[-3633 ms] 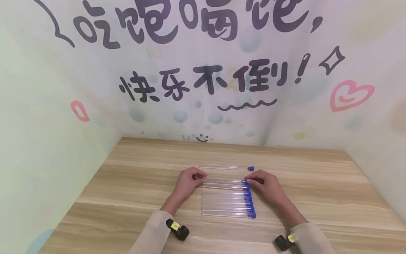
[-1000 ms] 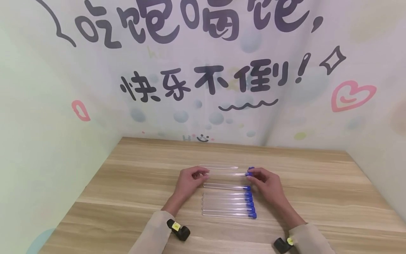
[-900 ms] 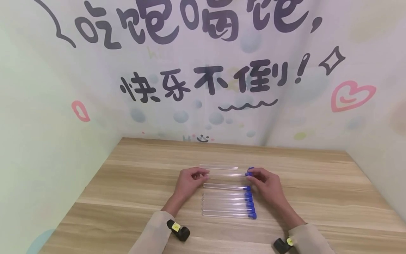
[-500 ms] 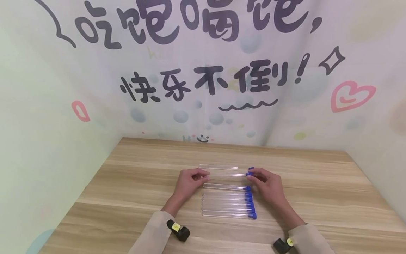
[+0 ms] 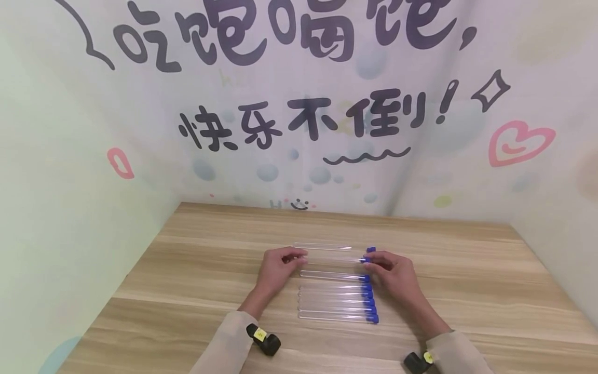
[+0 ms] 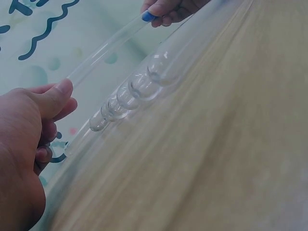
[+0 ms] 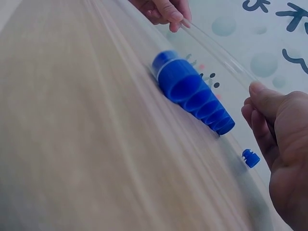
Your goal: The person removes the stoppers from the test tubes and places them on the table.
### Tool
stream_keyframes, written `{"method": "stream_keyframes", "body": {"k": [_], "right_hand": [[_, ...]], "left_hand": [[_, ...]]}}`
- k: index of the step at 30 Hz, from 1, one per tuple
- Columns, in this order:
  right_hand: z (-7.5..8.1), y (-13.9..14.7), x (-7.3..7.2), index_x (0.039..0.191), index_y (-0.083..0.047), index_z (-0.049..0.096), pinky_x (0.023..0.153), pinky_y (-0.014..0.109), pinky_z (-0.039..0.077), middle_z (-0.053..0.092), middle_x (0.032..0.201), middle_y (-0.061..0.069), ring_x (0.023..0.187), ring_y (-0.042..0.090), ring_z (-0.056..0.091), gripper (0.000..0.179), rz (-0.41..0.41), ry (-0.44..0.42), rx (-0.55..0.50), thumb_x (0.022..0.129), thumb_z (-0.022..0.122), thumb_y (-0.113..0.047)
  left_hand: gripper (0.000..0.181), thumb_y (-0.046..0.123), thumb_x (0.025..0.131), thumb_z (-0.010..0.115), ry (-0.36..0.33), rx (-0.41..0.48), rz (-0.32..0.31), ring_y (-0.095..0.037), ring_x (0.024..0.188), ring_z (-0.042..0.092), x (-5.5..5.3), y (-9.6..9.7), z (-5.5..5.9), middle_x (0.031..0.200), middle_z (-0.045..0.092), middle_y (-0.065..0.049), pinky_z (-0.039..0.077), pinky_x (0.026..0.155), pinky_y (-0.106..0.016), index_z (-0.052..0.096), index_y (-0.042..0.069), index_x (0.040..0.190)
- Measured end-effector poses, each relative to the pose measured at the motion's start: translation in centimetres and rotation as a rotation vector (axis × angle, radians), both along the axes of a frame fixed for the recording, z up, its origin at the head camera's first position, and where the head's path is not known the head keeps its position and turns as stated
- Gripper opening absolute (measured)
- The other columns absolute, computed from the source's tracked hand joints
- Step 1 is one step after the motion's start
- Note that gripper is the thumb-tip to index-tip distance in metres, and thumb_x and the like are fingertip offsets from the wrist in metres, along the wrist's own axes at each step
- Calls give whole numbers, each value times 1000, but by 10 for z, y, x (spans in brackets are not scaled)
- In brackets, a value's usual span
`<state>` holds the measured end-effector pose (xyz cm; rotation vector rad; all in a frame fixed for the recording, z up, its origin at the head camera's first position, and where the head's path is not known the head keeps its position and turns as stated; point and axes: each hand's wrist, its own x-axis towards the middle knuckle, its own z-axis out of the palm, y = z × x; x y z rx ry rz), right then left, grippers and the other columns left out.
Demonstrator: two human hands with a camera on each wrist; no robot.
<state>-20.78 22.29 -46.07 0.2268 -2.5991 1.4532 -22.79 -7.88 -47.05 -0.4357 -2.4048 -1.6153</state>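
Note:
A clear test tube (image 5: 334, 259) with a blue cap is held level between both hands, above the table. My left hand (image 5: 279, 267) pinches its rounded end between thumb and fingers, as the left wrist view also shows. At the other end, my right hand (image 5: 396, 272) pinches the blue cap, which the fingers partly cover. Just nearer to me lies another capped test tube (image 5: 331, 275), followed by a close row of several capped test tubes (image 5: 331, 301), all with caps to the right. Beyond the held one lies an uncapped test tube (image 5: 322, 246).
A loose blue cap (image 7: 250, 158) lies on the wooden table (image 5: 187, 291), to the right of the uncapped tube. A printed fabric backdrop (image 5: 299, 176) stands behind the table's far edge. Black wrist cameras (image 5: 267, 342) sit at both sleeves.
From 3.6 s ago, both hands have raised the capped test tube away from the one beside it. Over the last half second it has come down slightly, and the loose cap shows more.

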Motion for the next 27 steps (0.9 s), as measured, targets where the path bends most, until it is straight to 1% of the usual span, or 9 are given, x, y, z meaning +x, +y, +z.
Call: {"method": "stream_keyframes", "body": {"k": [5,10,14,18,21,24,27], "right_hand": [[1,1,0,102,-17,73,80,21,48,71,99,-3,92,14,64,22,24,-13,-1,84,74,-29],[1,4,-1,100,-18,73,77,23,48,71,96,-4,89,14,65,21,55,-16,-11,83,75,-30],[1,7,-2,99,-17,73,74,23,47,71,95,-4,87,14,65,21,81,-23,-32,83,75,-29],[3,7,-2,100,-15,73,74,22,47,71,96,-4,89,12,65,18,96,-38,-39,84,75,-24],[12,4,3,100,-11,73,74,22,47,71,96,-1,89,12,66,17,110,-39,-41,85,74,-17],[24,0,9,100,-8,72,74,22,48,72,95,2,88,12,66,16,121,-45,-46,85,73,-12],[32,-3,13,100,-6,72,76,22,48,72,94,2,88,11,66,15,128,-53,-43,85,73,-11]], "left_hand": [[13,17,82,76,-9,0,3,-11,69,53,1,0,1,79,66,9,44,59,-23,76,17,95],[13,16,82,76,-16,3,11,-12,69,54,1,0,2,79,67,10,44,60,-23,76,16,96],[12,16,83,76,-17,3,14,-12,69,54,1,0,2,79,66,10,44,59,-23,76,17,95],[12,17,83,76,-29,2,16,-11,69,54,1,0,2,77,65,11,44,59,-23,76,21,94],[12,18,83,76,-33,2,16,-11,69,53,1,1,2,77,65,11,44,59,-23,76,22,93],[12,17,83,75,-29,4,12,-12,68,53,1,1,2,77,65,10,43,58,-23,76,21,94],[12,16,83,76,-26,8,8,-12,68,53,1,1,2,77,65,9,43,58,-23,76,19,94]]}}
